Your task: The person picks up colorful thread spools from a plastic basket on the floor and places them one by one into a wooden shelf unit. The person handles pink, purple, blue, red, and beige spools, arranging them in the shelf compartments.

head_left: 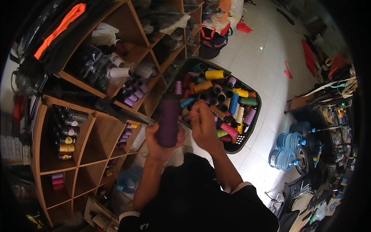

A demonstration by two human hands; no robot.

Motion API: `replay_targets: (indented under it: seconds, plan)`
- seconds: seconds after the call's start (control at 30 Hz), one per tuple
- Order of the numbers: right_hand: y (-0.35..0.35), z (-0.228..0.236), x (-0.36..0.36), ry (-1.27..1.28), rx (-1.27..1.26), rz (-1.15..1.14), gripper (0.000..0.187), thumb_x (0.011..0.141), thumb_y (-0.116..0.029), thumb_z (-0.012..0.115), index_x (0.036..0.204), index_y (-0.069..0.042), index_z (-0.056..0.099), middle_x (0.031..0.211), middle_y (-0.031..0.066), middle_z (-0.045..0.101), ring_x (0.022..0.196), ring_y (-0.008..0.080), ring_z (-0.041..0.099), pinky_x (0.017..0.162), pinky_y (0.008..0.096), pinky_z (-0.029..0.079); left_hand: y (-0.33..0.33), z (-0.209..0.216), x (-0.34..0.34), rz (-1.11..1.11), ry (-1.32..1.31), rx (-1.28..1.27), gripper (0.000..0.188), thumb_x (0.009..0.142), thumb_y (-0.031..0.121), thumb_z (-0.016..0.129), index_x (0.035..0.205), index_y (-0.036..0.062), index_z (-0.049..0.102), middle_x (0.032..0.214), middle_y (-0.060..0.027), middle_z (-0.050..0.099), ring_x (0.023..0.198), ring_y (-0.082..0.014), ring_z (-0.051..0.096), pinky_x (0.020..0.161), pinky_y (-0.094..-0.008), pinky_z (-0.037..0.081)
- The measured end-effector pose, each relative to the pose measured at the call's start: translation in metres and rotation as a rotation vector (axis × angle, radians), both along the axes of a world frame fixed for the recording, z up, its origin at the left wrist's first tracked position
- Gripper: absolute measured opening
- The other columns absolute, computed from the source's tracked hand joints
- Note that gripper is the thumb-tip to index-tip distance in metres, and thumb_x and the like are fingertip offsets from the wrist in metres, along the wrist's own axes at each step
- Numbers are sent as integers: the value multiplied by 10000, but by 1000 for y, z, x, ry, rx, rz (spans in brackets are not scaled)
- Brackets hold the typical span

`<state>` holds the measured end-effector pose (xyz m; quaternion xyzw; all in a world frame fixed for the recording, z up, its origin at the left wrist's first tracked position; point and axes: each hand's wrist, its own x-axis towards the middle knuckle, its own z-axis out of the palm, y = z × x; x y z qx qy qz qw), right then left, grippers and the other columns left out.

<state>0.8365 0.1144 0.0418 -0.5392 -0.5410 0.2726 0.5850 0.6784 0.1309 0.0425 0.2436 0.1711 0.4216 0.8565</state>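
A large dark purple spool of thread (169,120) stands nearly upright in my left hand (155,145), whose fingers wrap round its lower part. Just to its right, my right hand (203,125) is raised with its fingers curled into a pinch. Whatever those fingers hold, perhaps a thread end, is too small to make out. Beyond both hands lies a black plastic basket (253,127) heaped with thread spools in many colours, among them a yellow spool (215,74), a blue spool (234,103) and a pink spool (229,130).
Wooden cubbyhole shelves (91,135) run along the left, some holding purple spools (133,95) and plastic-wrapped cones (119,72). Blue water bottles (284,159) stand on the tiled floor (262,69) at right, beside a cluttered rack (328,127). Bags (214,36) sit at the far end.
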Motion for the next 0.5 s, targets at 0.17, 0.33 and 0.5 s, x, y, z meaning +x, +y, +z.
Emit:
replay_targets:
  seconds: [0.17,0.33,0.5]
  plan:
    - [6,9,14,-144,-27,-22,113,881,-79,634,967,-8,617,893,121,574,790,244,582,691,332,459,6,5,-15,49,-138,-20,661,887,518,434,1250,-33,478,734,-153,547,556,-189,511,497,-272,412]
    - [8,33,-23,-67,223,137,253,780,-7,730,1025,-28,670,978,100,635,820,198,631,717,287,489,5,5,-23,12,-201,-115,637,902,507,407,1227,-35,483,789,-169,570,457,-204,535,386,-244,437]
    - [12,32,-39,-180,295,207,141,819,-42,706,938,-30,631,961,111,575,870,237,577,772,335,457,-1,3,-38,25,-215,-17,686,902,587,417,1211,-20,499,846,-173,599,488,-214,570,376,-248,442]
